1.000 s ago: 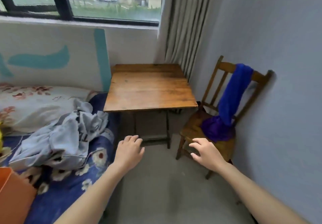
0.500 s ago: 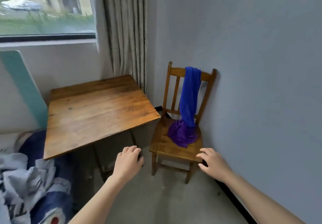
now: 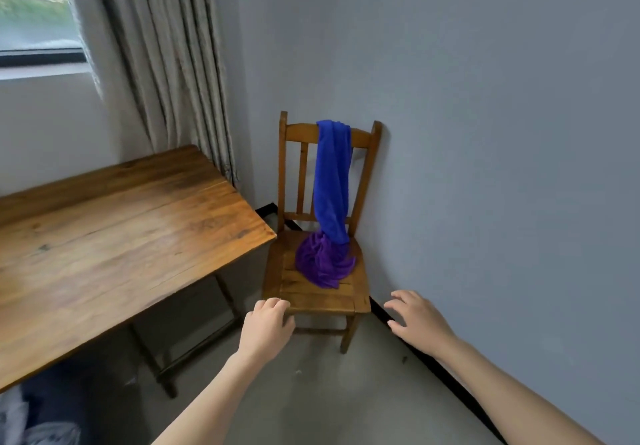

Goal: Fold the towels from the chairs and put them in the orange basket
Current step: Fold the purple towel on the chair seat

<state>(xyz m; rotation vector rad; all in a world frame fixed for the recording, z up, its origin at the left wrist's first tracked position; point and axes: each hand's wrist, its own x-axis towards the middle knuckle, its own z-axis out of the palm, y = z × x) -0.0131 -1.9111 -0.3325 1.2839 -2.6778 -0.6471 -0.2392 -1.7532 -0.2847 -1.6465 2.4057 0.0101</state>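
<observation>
blue towel (image 3: 331, 181) hangs over wooden chair (image 3: 320, 300) back.

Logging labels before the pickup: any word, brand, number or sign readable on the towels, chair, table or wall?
No text can be read anywhere in this view.
The blue towel, purple towel, chair, table and wall show no label, tag or print.
Outside the window all is blurred; nothing legible.
</observation>
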